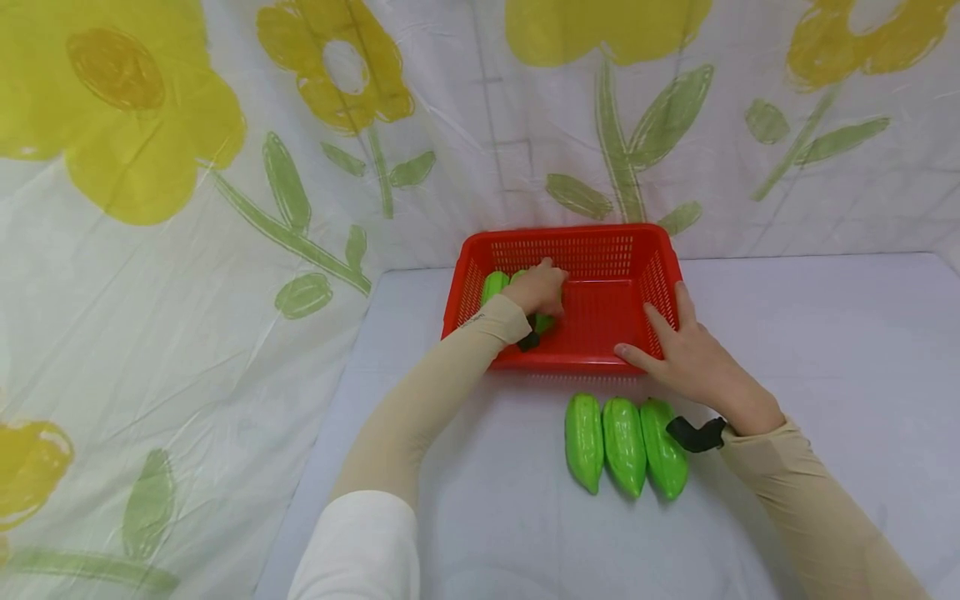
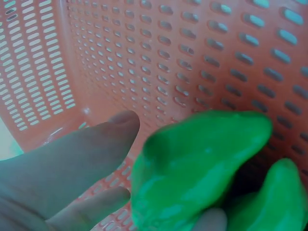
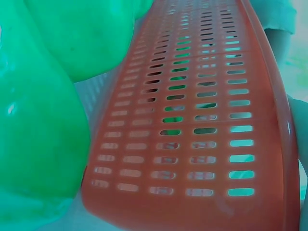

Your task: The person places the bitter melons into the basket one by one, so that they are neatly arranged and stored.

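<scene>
In the head view, my left hand (image 1: 538,287) reaches into the left part of a red plastic basket (image 1: 600,362), over green ridged fruits (image 1: 495,285). The left wrist view shows a thumb and finger spread beside a tapered green fruit (image 2: 202,163), with another fingertip touching it low down. A second fruit (image 2: 276,204) lies alongside, against the slotted wall. My right hand (image 1: 690,358) rests at the basket's right front corner, fingers spread. Its thumb lies by the front rim. The right wrist view looks along the basket's outer wall (image 3: 187,139).
Three more green fruits (image 1: 624,446) lie side by side on the pale tablecloth (image 1: 495,508), in front of the basket and left of my right wrist. A white flower-printed curtain (image 1: 457,150) hangs behind the table and down its left side.
</scene>
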Demonstrator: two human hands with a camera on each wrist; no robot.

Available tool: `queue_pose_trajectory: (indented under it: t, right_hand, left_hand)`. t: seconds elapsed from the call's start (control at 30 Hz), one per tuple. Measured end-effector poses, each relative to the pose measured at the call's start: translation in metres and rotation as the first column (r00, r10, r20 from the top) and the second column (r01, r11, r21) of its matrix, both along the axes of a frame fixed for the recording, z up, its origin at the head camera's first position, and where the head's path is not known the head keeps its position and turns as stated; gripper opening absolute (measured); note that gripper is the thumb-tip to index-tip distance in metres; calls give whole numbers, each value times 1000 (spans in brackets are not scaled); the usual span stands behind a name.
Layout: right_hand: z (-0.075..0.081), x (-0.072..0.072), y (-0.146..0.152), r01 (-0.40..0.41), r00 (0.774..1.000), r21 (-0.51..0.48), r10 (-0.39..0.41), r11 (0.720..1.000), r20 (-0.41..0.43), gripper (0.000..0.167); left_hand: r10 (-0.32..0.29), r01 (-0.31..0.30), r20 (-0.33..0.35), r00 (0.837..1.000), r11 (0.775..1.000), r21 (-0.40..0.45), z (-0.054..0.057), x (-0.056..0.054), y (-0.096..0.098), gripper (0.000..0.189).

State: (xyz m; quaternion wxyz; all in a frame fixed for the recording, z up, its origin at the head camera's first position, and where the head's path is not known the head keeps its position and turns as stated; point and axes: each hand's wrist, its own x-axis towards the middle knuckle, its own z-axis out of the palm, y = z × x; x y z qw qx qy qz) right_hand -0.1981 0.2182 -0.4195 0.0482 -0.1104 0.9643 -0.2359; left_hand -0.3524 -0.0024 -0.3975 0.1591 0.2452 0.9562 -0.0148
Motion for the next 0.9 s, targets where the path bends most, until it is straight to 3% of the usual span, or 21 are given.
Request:
queue_pose_trajectory:
  t: [0.17, 0.4, 0.63, 0.9]
  right_hand:
    - [0, 0, 0, 1, 1000, 3, -1, 1000, 8, 102]
    - [1, 0, -1, 2, 1000, -5, -2, 1000, 5, 102]
    - [1, 0, -1, 4, 1000, 0, -4, 1000, 5, 101]
    - [1, 1, -1, 7, 1000, 12, -7, 1000, 18, 102]
  left_hand:
    - [-1, 1, 6, 1000, 1000, 20, 5, 4, 1, 70]
    - [-27, 27, -6, 1000, 998, 49, 24, 17, 3, 74]
    - [-45, 47, -33, 998, 997, 68, 47, 39, 2, 75]
    - [-73, 85, -88, 993, 986, 145, 63, 72, -6, 71]
